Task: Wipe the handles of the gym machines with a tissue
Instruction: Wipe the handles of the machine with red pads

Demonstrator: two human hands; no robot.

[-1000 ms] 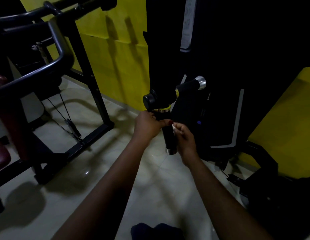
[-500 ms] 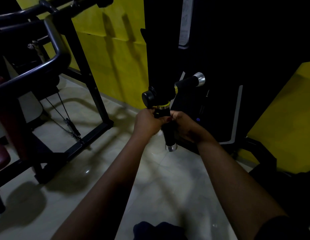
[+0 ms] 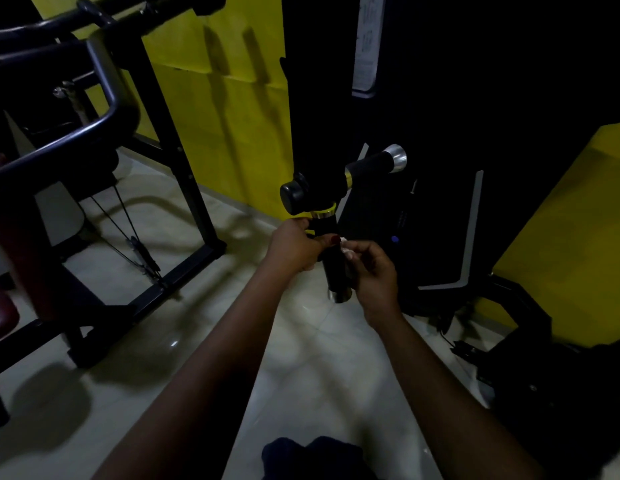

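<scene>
Low on the front of the black machine (image 3: 474, 98), clamped the left hand (image 3: 294, 247) round the top of the downward-pointing handle (image 3: 336, 271), fingers curled behind it, thumb with its red nail laid across the front. Pinched a small white tissue (image 3: 346, 249) in the right hand (image 3: 374, 275), between thumb and fingertips, right at the handle's right side and just beside that red nail. Touching the grip or just off it? Couldn't tell in this gloom. Left the chrome end cap (image 3: 339, 295) at the handle's bottom bare, below both hands. Noted a round black knob (image 3: 291, 197) just above the left hand, and a second handle (image 3: 370, 164) sticking out to the right higher up, chrome-capped, untouched. Stood over a pale tiled floor (image 3: 301, 358), with a yellow wall (image 3: 215, 98) behind. Spotted another machine's black frame (image 3: 175, 150) off to the left, thin cables (image 3: 142, 252) running down inside it, a maroon pad (image 3: 0, 313) at the far left edge. Made out a white placard (image 3: 365, 43) up on the machine, print too blurred to read.
</scene>
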